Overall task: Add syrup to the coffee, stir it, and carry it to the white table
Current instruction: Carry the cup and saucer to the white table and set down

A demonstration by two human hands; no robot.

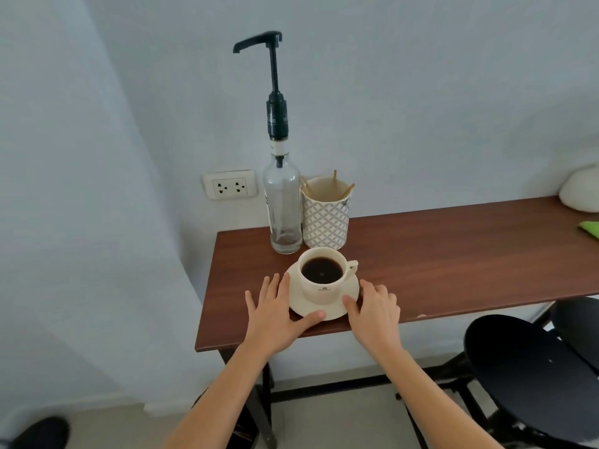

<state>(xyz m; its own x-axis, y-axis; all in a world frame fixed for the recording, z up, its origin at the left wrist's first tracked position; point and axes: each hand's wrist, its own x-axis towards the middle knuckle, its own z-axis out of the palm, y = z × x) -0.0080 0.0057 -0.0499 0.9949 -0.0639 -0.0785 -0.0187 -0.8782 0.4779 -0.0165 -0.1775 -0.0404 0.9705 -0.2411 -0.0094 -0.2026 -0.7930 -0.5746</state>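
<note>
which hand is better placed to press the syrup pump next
Left, probably. The syrup bottle stands behind the cup toward the left, nearer the left hand. The right hand sits by the saucer on the handle side and can steady it.

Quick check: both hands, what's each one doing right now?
Left hand: open, thumb touching the saucer rim, gripping nothing.
Right hand: open, fingertips at the saucer's other edge, gripping nothing.

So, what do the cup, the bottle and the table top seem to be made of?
Cup: probably glazed ceramic; cream and smooth with a soft shine.
Bottle: clear glass; the wall shows through it.
Table top: wood or wood-look laminate; reddish-brown grain, matte.
</note>
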